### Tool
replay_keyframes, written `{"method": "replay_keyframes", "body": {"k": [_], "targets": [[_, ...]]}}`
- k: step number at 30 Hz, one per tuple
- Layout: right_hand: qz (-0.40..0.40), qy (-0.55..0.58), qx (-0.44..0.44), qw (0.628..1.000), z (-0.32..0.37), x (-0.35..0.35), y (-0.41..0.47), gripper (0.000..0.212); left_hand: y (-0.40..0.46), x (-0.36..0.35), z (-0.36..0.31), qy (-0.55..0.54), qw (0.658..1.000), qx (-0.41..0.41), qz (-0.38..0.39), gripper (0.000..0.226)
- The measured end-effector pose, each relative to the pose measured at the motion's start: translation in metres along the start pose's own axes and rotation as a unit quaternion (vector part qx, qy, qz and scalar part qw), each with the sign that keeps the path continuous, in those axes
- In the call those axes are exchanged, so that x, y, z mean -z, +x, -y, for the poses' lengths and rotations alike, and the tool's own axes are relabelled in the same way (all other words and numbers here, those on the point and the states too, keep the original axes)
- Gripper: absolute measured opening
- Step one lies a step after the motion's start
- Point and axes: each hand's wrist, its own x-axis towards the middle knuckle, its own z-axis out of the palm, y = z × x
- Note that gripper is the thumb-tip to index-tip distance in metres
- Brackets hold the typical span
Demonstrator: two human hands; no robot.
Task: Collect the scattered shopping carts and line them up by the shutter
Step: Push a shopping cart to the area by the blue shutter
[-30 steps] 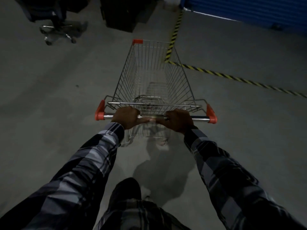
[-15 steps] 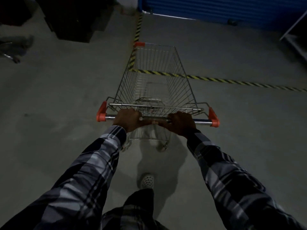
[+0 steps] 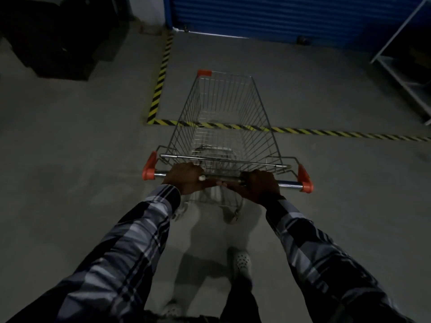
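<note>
Chrome handle bar (image 3: 288, 183), orange-capped at both ends, gripped in two places: left hand (image 3: 186, 180) curled over the bar toward its left end, right hand (image 3: 261, 185) curled over it right of centre, thumbs nearly meeting in the middle. Wire shopping cart (image 3: 224, 117) directly ahead of the knuckles, long axis running straight away toward the blue shutter (image 3: 268, 17), nose already over the yellow-and-black floor tape (image 3: 326, 132). Both hands about equally near; left a touch further forward. Likely needed next: an even push, square to the shutter. White metal rack (image 3: 401, 66) off to the right, well apart. Other carts nowhere visible.
</note>
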Motion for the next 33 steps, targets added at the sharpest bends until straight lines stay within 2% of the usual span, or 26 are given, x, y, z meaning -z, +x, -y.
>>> {"method": "replay_keyframes", "body": {"k": [2,7,14,17,20,23,29,33], "targets": [[-0.009,-0.010,0.003,1.000,-0.042,0.002,0.034,0.080,0.052,0.010,-0.006,-0.009,1.000,0.009,-0.008,0.073],[0.011,0.002,0.023,1.000,-0.139,0.006,0.119,0.072,0.167,0.031,-0.023,-0.032,0.998,0.050,0.007,0.062],[0.025,0.008,0.055,0.998,-0.247,-0.005,0.248,0.077,0.310,0.059,-0.015,-0.037,0.997,0.071,-0.005,0.067],[0.017,0.002,0.064,0.998,-0.281,-0.010,0.315,0.086,0.376,0.070,0.005,-0.038,0.996,0.081,-0.017,0.071],[0.008,0.020,0.054,0.998,-0.314,-0.017,0.387,0.098,0.446,0.082,0.035,-0.055,0.994,0.088,-0.031,0.086],[0.019,0.050,0.047,0.997,-0.342,-0.015,0.458,0.099,0.517,0.096,0.065,-0.059,0.994,0.090,-0.028,0.070],[0.065,0.080,0.046,0.994,-0.392,-0.004,0.593,0.076,0.642,0.131,0.130,-0.102,0.992,0.080,0.002,0.053],[0.071,0.084,0.040,0.993,-0.421,-0.010,0.674,0.077,0.714,0.149,0.167,-0.115,0.990,0.078,0.012,0.054]]}}
